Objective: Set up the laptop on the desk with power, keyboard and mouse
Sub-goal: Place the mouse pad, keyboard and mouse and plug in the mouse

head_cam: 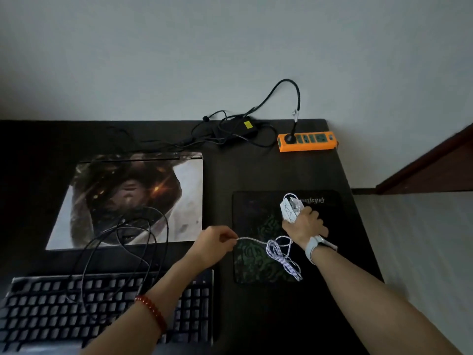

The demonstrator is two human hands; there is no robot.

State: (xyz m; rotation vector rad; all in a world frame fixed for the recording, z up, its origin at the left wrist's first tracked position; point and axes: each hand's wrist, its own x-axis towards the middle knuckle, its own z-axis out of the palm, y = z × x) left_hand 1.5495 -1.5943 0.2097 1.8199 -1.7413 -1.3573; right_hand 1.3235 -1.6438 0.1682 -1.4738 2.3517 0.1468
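Mouse (291,207) on pad (258,265), cable (279,252) in hand.
Right hand (305,222) grips mouse; left hand (213,243) pinches its white braided cable, bundled between them. Laptop (133,201) closed on desk (256,170), keyboard (107,311) in front, power strip (307,141) at rear.

dark desk (268,170), laptop (133,201), keyboard (107,308), mousepad (258,252)

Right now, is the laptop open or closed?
Closed. The laptop lies flat on the desk, its picture-covered lid facing up, no screen showing.
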